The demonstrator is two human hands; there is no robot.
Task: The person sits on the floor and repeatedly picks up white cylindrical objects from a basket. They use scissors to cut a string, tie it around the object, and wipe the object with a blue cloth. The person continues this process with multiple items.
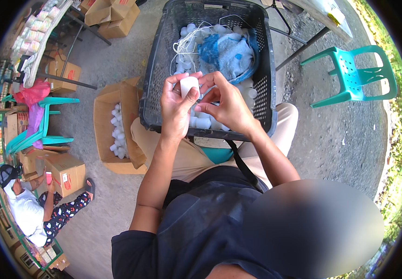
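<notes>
Over the near side of a black plastic crate, my left hand holds a short white cylinder, its thumb laid across the front and the fingers behind. Close against it on the right is my right hand, its fingers curled in toward the thumb beside the cylinder. Whatever those fingertips pinch, if anything, is too small to make out. Many more white cylinders lie loose in the crate. Thin white strings and a blue and grey cloth rest on top of them.
Left of the crate, an open cardboard box contains several white pieces. A green plastic chair stands to the right. Another person sits by a closed carton at far left. Tables flank the far side.
</notes>
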